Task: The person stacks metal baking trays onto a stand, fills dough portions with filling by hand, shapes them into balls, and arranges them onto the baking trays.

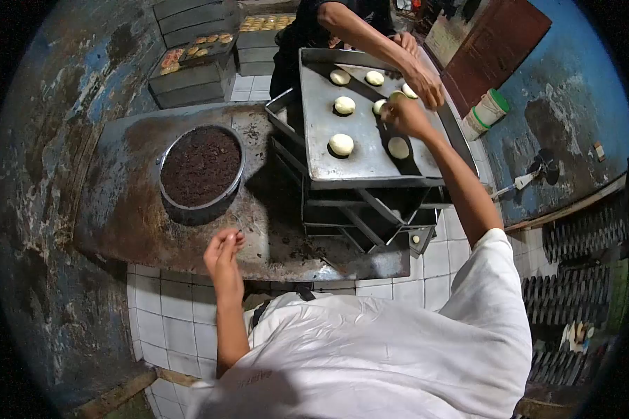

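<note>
My left hand (225, 257) is raised at the table's near edge, fingers curled together; whether a small bit lies in them I cannot make out. Over the metal tray (321, 167) reaches my right hand (407, 117), its fingers closed at a pale dough ball (396, 95), partly hidden and slightly blurred. Another dough ball (379, 107) sits right beside these fingertips. Several more round dough balls rest on the tray, including one (341, 144) at the near left. Left of the tray, a round metal pan (242, 167) holds a dark brown crumbly filling (201, 166).
Opposite me, a person in dark clothes reaches a hand (425, 82) over the same tray. Beneath it, more trays (356, 209) are stacked crosswise on the worn table (122, 202). Behind stand metal boxes (189, 84) with buns on top. White buckets (491, 107) stand at the right wall.
</note>
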Demonstrator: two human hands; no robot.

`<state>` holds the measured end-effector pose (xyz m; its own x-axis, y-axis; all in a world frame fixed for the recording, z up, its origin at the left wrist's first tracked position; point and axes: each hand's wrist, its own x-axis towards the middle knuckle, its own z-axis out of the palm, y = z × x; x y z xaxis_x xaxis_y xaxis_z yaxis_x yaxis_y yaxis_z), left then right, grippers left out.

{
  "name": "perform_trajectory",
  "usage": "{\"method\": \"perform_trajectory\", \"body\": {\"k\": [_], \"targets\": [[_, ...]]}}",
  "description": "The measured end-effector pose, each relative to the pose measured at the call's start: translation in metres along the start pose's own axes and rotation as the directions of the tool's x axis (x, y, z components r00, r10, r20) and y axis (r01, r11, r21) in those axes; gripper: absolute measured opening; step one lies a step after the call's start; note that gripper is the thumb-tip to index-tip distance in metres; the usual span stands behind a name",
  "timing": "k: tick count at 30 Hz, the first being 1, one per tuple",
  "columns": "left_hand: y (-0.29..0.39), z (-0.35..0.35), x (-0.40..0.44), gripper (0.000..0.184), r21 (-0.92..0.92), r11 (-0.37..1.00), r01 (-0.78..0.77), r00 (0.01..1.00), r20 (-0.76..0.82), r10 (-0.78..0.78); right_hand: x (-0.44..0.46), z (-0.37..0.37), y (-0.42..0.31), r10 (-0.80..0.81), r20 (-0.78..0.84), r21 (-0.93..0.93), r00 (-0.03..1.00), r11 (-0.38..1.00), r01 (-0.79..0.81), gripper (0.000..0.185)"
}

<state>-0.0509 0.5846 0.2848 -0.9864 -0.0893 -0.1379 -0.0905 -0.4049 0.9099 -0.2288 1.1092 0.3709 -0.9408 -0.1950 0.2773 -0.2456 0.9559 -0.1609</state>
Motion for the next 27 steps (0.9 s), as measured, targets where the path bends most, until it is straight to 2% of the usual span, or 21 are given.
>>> {"method": "perform_trajectory", "body": {"k": [1, 2, 3, 4, 5, 7, 9, 10, 11, 13, 15, 17, 18, 19, 21, 22, 23, 24, 25, 27], "targets": [[-0.001, -0.014, -0.002, 0.017, -0.007, 1.0, -0.003, 1.0, -0.009, 0.003, -0.001, 0.006, 0.002, -0.122, -0.111, -0.041, 0.986, 0.992, 0.118, 0.022], [-0.002, -0.028, -0.007, 0.017, -0.018, 1.0, -0.024, 0.995, -0.094, 0.022, -0.003, 0.012, 0.003, -0.24, -0.22, -0.107, 0.946, 0.969, 0.221, 0.02], [-0.005, -0.042, -0.01, 0.017, -0.031, 0.998, -0.048, 0.982, -0.182, 0.042, 0.003, 0.012, 0.01, -0.171, -0.214, -0.089, 0.962, 0.984, 0.155, 0.018], [-0.008, -0.057, -0.012, 0.017, -0.04, 0.998, -0.052, 0.979, -0.198, 0.043, 0.008, 0.0, 0.0, 0.17, -0.129, 0.097, 0.977, 0.983, -0.158, 0.016], [-0.011, -0.072, -0.016, 0.017, -0.051, 0.997, -0.059, 0.966, -0.255, 0.044, 0.014, -0.01, -0.011, 0.29, -0.123, 0.177, 0.949, 0.948, -0.266, 0.016], [-0.013, -0.09, -0.025, 0.017, -0.053, 0.997, -0.06, 0.952, -0.302, 0.042, 0.015, -0.02, -0.035, 0.172, -0.17, 0.033, 0.97, 0.985, -0.169, 0.02], [-0.013, -0.098, -0.026, 0.017, -0.042, 0.997, -0.063, 0.934, -0.355, 0.044, 0.015, -0.001, -0.037, 0.088, -0.098, -0.243, 0.991, 0.964, -0.109, 0.027], [-0.01, -0.096, -0.028, 0.018, -0.032, 0.997, -0.067, 0.929, -0.366, 0.051, 0.013, 0.007, -0.036, 0.213, 0.06, -0.244, 0.975, 0.95, -0.193, 0.033], [-0.008, -0.095, -0.029, 0.018, -0.031, 0.997, -0.073, 0.931, -0.362, 0.056, 0.008, 0.017, -0.038, 0.214, 0.053, -0.243, 0.975, 0.95, -0.196, 0.033], [-0.007, -0.092, -0.029, 0.017, -0.036, 0.996, -0.083, 0.921, -0.383, 0.063, -0.004, 0.038, -0.033, 0.193, -0.1, -0.012, 0.976, 0.981, -0.195, 0.038], [-0.01, -0.092, -0.031, 0.016, -0.052, 0.994, -0.095, 0.937, -0.341, 0.071, -0.008, 0.037, -0.019, 0.151, 0.04, -0.035, 0.988, 0.988, -0.15, 0.045], [-0.013, -0.091, -0.03, 0.015, -0.094, 0.993, -0.074, 0.932, -0.361, 0.035, -0.005, 0.03, -0.012, 0.098, 0.172, 0.02, 0.98, 0.994, -0.103, 0.05], [-0.012, -0.089, -0.03, 0.015, -0.101, 0.992, -0.07, 0.932, -0.361, 0.028, 0.002, 0.027, -0.005, 0.169, 0.273, 0.096, 0.947, 0.975, -0.202, 0.057], [-0.012, -0.09, -0.03, 0.015, -0.105, 0.992, -0.077, 0.934, -0.355, 0.035, 0.011, 0.027, 0.005, 0.131, 0.227, 0.218, 0.965, 0.959, -0.181, 0.058], [-0.014, -0.092, -0.029, 0.015, -0.111, 0.991, -0.074, 0.937, -0.347, 0.031, 0.012, 0.011, 0.009, 0.207, -0.044, 0.452, 0.977, 0.877, -0.165, 0.051], [-0.013, -0.09, -0.027, 0.015, -0.118, 0.989, -0.086, 0.936, -0.35, 0.04, 0.018, -0.005, 0.007, 0.196, -0.052, 0.45, 0.979, 0.88, -0.152, 0.051], [-0.011, -0.089, -0.027, 0.016, -0.097, 0.993, -0.073, 0.936, -0.351, 0.035, 0.019, -0.017, 0.004, 0.288, -0.086, 0.136, 0.954, 0.952, -0.275, 0.044], [-0.008, -0.088, -0.026, 0.016, -0.074, 0.996, -0.058, 0.936, -0.35, 0.029, 0.02, -0.023, 0.005, 0.366, -0.15, -0.187, 0.919, 0.902, -0.39, 0.038], [-0.007, -0.083, -0.023, 0.016, -0.075, 0.995, -0.064, 0.937, -0.348, 0.034, 0.021, -0.024, 0.007, 0.364, -0.155, -0.185, 0.918, 0.902, -0.39, 0.038], [-0.004, -0.07, -0.013, 0.015, -0.057, 0.995, -0.082, 0.961, -0.271, 0.063, 0.022, -0.012, 0.012, 0.489, -0.063, -0.296, 0.87, 0.823, -0.484, 0.025]]}}
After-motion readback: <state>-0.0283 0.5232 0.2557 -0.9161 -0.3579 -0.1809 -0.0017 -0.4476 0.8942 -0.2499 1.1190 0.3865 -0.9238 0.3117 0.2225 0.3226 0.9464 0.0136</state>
